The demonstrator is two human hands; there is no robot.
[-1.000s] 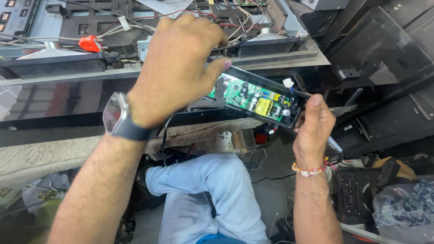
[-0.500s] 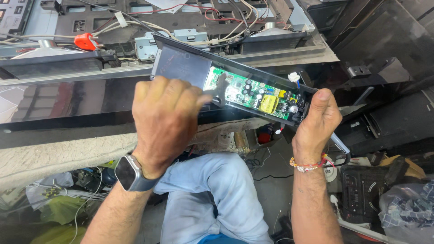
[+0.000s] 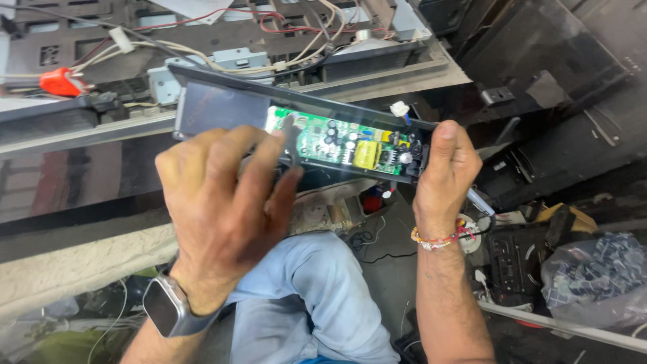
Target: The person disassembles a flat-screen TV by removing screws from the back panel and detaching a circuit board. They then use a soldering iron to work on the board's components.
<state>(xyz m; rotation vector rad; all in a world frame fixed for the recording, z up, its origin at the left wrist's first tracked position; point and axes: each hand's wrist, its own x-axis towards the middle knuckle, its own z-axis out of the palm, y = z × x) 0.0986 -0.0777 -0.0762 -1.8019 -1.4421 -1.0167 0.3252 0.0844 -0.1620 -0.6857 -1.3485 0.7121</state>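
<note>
Above the front edge of the cluttered metal workbench (image 3: 81, 138), the left hand (image 3: 222, 202) closes loosely on a long black plastic housing (image 3: 222, 108) holding a green circuit board (image 3: 344, 141); the right hand (image 3: 445, 168) clamps the housing's far end. The left fingertips' grip is partly hidden.

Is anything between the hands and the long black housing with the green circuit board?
Nothing visible. The left hand grips the black housing near its middle; the right hand clasps its end beside the green circuit board.
</note>
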